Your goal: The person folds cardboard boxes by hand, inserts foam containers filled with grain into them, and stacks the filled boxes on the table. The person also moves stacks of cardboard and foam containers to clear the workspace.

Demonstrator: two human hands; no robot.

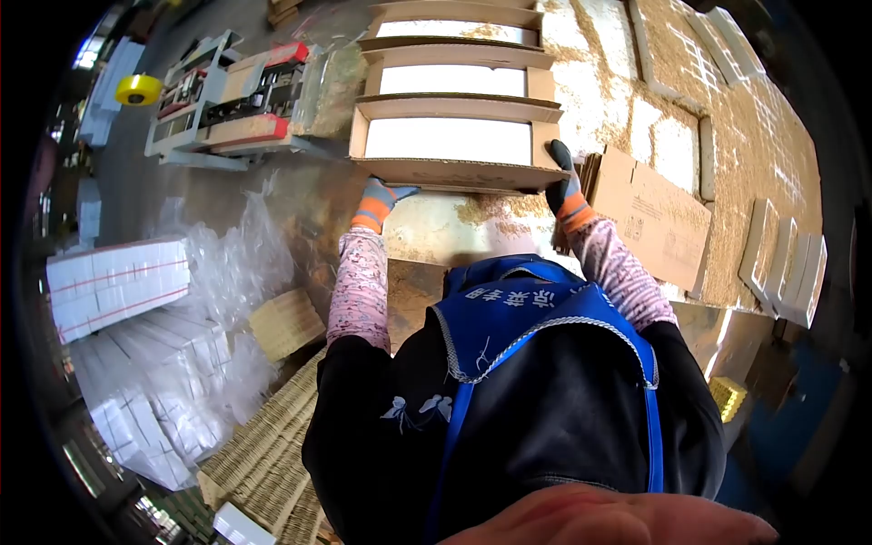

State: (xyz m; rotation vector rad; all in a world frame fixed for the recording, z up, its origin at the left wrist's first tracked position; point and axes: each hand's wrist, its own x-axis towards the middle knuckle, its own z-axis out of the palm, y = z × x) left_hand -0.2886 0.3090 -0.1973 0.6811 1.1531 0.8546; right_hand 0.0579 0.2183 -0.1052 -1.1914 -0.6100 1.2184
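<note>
Open carton (463, 173) with white contents (450, 141), nearest me in its row on the worktable (427, 227) | hands apart: left hand (385, 197) at its near left corner, right hand (562, 179) at its right end; finger closure, I can't tell | step, I judge: steadying or aligning | any shift calls for even pressure

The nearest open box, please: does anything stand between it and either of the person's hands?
Nothing visible does: left hand and right hand both touch the box; the cardboard stack lies off to the right.
</note>
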